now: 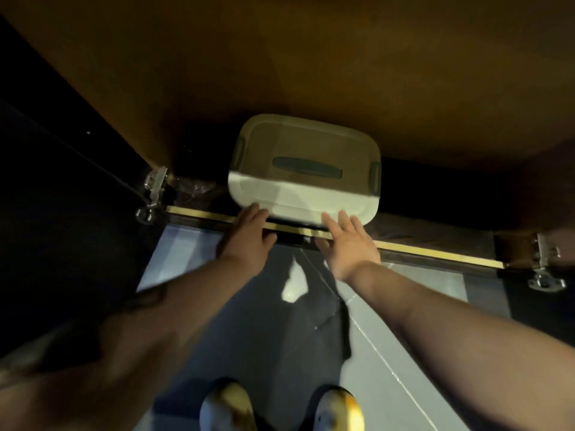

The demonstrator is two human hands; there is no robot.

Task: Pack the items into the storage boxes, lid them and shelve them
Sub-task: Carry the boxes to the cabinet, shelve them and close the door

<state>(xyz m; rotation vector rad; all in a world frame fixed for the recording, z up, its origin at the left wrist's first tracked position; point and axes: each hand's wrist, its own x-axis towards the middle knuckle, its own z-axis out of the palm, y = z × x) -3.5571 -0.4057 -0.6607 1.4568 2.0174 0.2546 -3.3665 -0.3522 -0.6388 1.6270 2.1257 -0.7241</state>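
Head view, looking down into a low open cabinet (311, 73). A lidded storage box (303, 169), pale with a dark handle (307, 167) recessed in the lid's centre and dark side latches (376, 173), sits on the cabinet floor at the frame's centre, its far half in shadow under the brown panel at 12 o'clock. The lid is on; the contents cannot be seen. Crumpled clear plastic (193, 189) lies at the box's 9 o'clock, inside the cabinet.

Left hand (249, 237): fingers extended and close together, tips touching the box's near left corner. Right hand (348, 241): fingers spread, tips resting on the box's near edge toward the right corner. Neither hand grips; both lie flat against the front, at the box's 6 o'clock. A brass-coloured strip (435, 251) along the cabinet sill runs beneath both hands. Metal hinges (154, 188) show at 9 and 3 o'clock. Two shoes (227, 405) stand on the grey tiled floor (404, 353) at 6 o'clock.
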